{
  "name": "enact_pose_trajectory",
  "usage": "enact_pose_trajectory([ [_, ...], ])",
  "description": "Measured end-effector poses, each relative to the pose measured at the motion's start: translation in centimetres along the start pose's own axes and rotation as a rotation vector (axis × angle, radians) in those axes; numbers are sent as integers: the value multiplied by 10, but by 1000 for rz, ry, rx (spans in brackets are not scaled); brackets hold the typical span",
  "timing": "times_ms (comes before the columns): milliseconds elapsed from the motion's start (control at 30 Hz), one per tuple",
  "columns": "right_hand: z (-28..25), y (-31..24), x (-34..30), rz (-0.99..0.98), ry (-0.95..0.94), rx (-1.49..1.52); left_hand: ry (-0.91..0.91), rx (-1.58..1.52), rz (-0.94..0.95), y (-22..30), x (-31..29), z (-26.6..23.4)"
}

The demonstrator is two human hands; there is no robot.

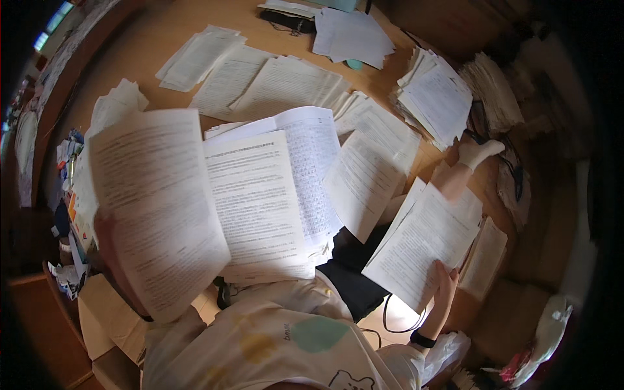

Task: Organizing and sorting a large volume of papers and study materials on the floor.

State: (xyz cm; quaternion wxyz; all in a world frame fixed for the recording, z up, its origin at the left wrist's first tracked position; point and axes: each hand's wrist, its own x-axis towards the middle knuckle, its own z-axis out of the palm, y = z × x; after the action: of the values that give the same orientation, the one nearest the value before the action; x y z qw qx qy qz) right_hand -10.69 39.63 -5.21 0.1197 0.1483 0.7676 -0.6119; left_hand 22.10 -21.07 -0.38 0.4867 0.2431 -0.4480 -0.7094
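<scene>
On the left, my left hand shows only as a blurred patch behind a raised printed sheet. It is closed on that sheet's outer edge, and most of the fingers are hidden. Beside it, another printed sheet lies over a page filled with blue handwriting, on a thick pile of papers. At the right, my right hand grips the lower right edge of a few printed sheets, with its fingers partly hidden. These sheets are tilted and fanned slightly apart.
A white-socked foot rests beyond the right-hand sheets. Loose printed papers spread over the wooden table. A tall paper stack and an older yellowed stack stand at the far right. An opened cardboard box is at lower left.
</scene>
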Motion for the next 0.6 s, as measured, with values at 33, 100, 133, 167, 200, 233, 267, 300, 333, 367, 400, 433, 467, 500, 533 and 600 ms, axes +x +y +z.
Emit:
enact_pose_trajectory([
  [33,-10,10,6,-44,-15,-103,-22,-43,20,18,-10,4],
  [100,-38,48,22,-221,165,-295,-81,-113,25,28,-12,6],
  [133,-22,31,12,-394,332,-490,-103,-133,18,27,-13,5],
  [167,-9,9,1,-468,576,-1056,-118,-148,15,26,-13,5],
  [200,13,-18,-12,-628,647,-1145,-148,-155,7,27,-12,11],
  [233,21,-23,-8,-685,434,-839,-159,-161,-3,26,-12,11],
  [267,53,-36,-9,-588,238,-528,-169,-162,5,34,-16,15],
  [300,82,-53,-16,-580,57,-737,-182,-163,2,35,-15,17],
  [333,107,-41,-11,-586,-125,-562,-198,-168,-2,35,-14,19],
  [367,138,-56,-18,-480,-297,-590,-224,-193,-28,17,-6,15],
  [400,160,-42,-10,-359,-386,-614,-231,-199,-38,18,-6,14],
  [433,173,-26,-7,-522,-371,-899,-242,-197,-45,20,-5,17],
  [467,187,-18,-5,-693,-365,-1173,-244,-185,-35,28,-8,20],
  [500,196,-20,-12,-690,-350,-1171,-250,-188,-38,25,-5,22],
  [533,203,-22,-20,-878,-322,-1167,-268,-196,-42,23,-2,24],
  [600,205,-18,-29,-1058,-304,-1153,-284,-198,-48,26,-4,26],
])
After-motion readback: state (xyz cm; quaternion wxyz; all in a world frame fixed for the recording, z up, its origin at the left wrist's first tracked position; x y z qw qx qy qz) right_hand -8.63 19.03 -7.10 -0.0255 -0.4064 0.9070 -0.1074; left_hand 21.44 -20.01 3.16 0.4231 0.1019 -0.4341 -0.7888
